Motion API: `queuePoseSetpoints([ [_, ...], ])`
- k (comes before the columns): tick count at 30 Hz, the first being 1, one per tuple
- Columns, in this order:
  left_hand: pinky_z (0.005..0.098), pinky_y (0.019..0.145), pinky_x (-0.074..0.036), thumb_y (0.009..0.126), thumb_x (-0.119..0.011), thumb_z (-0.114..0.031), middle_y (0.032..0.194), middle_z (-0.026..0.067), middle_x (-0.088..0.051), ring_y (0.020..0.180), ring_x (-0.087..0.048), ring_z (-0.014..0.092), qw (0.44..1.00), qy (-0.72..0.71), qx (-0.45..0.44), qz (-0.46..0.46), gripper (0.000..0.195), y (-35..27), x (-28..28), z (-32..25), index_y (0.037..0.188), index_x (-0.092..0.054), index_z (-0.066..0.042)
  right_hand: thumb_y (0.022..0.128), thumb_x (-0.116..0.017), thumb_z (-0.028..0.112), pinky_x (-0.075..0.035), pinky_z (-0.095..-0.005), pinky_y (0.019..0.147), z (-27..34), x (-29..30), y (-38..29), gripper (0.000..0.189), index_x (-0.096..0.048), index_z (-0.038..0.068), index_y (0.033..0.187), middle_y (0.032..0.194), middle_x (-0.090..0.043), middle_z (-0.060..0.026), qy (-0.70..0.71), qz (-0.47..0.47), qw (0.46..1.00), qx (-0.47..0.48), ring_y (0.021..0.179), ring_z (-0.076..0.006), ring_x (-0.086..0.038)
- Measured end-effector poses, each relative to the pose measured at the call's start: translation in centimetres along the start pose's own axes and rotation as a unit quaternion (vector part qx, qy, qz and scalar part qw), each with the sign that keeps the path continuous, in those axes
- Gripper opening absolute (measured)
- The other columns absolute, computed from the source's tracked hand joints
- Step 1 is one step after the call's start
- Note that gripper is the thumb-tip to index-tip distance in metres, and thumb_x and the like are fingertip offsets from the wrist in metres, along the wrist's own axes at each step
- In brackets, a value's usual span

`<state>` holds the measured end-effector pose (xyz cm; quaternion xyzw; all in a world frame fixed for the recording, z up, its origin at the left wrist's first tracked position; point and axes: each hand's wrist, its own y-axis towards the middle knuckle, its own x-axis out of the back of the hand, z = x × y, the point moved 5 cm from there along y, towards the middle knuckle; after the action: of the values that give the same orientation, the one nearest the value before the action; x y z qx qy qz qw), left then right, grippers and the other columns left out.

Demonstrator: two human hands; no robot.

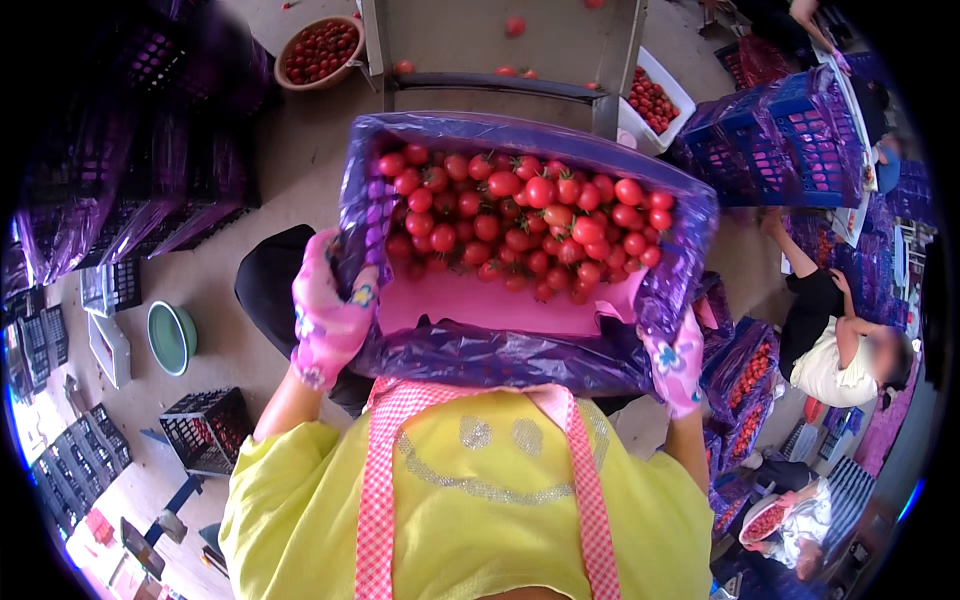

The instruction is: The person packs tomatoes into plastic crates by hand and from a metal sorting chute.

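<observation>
Between my two hands is a plastic crate (525, 360) wrapped in clear film that looks purple. My left hand (334, 311), in a pink flowered glove, grips its left end. The right end is held by my right hand (673, 364), in a matching glove; some of those fingers are hidden behind the film. Many red cherry tomatoes (525, 217), some with green stems, are heaped toward the crate's far side. A pink liner (480, 300) shows along the near side of the crate's floor. The crate appears tilted, with its far wall higher in the picture.
Ahead is a metal chute (495, 45) with a few tomatoes. A tan basin (356, 67) and a white bin (679, 124) hold tomatoes. Wrapped crates (772, 142) are stacked at right; dark stacks (142, 150) stand left. A green basin (171, 337) sits left. Other people (832, 360) are at right.
</observation>
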<state>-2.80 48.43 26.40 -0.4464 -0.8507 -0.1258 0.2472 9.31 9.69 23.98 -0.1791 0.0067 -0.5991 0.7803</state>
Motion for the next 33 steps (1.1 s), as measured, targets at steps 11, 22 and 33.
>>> queuePoseSetpoints([
  [11,0.0242,0.083,-0.044,0.076,-0.065,0.002,0.097,0.0057,-0.06,0.089,-0.055,0.01,0.992,-0.062,-0.108,-0.036,0.043,3.3,0.1,-6.7,0.116,-0.049,0.003,0.08,-0.061,-0.004,-0.05,-0.0277,0.076,5.0,3.5,-0.2,0.05,-0.046,0.001,0.127,0.108,-0.058,-0.0071,-0.003,-0.087,0.988,0.124,0.089,-0.0146,-0.059],
  [22,0.0237,0.075,-0.045,0.075,-0.068,-0.002,0.09,0.0059,-0.061,0.081,-0.055,0.01,0.952,-0.134,-0.273,0.017,0.042,3.7,-5.2,-18.7,0.113,-0.05,0.003,0.076,-0.062,-0.002,-0.05,-0.0271,0.079,8.4,11.6,-8.1,0.043,-0.052,0.0,0.117,0.101,-0.06,-0.0074,-0.062,-0.305,0.929,0.197,0.086,-0.0156,-0.06],
  [33,0.0374,0.082,-0.048,0.076,-0.065,-0.011,0.097,0.0215,-0.063,0.094,-0.061,0.033,0.811,0.003,-0.454,0.369,0.04,-0.7,-31.1,-31.3,0.113,-0.053,0.0,0.074,-0.06,0.005,-0.05,-0.0286,0.074,-19.4,18.8,-19.9,0.026,-0.058,0.0,0.099,0.09,-0.061,-0.0069,0.32,-0.371,0.872,-0.017,0.079,-0.0167,-0.06],
])
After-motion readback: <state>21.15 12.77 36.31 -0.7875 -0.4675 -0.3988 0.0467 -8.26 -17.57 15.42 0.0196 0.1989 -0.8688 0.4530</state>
